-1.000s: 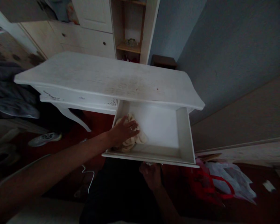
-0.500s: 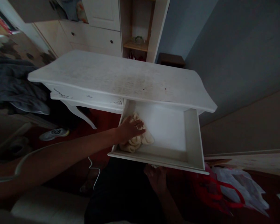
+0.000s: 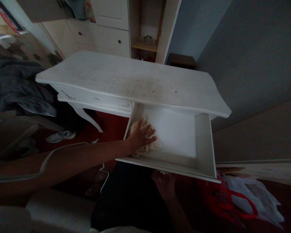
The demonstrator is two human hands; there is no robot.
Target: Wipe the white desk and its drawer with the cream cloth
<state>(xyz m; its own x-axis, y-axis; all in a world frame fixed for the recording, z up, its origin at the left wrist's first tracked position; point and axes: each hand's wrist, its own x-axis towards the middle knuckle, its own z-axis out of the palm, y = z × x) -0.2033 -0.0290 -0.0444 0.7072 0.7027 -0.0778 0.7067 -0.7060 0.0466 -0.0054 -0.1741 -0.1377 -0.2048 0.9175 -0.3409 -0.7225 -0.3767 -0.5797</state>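
A crumpled cream cloth [image 3: 143,150] lies in the left part of a pulled-out white drawer [image 3: 203,142]. On top of it rests my left hand [image 3: 142,137], palm down, its fingers spread and stretched to the right; a ring shows on one finger. Just below the drawer's front panel is my right hand [image 3: 165,186], in shadow with its fingers curled. A small pale bit shows at those fingertips, too dark to name. The drawer belongs to a white desk [image 3: 104,69] with curved legs and grey smudges on its top.
A white cabinet [image 3: 106,35] stands behind the desk. Grey fabric [image 3: 16,84] is heaped at the left, with a shoe [image 3: 60,136] on the floor below. A white cable [image 3: 45,161] crosses my left forearm. A red bag [image 3: 223,200] and a white plastic bag [image 3: 257,197] lie right.
My left hand has shifted slightly on the cloth, its fingers now spread wider. The whole view has moved a little, so the desk sits further right. My right hand keeps its place under the drawer front.
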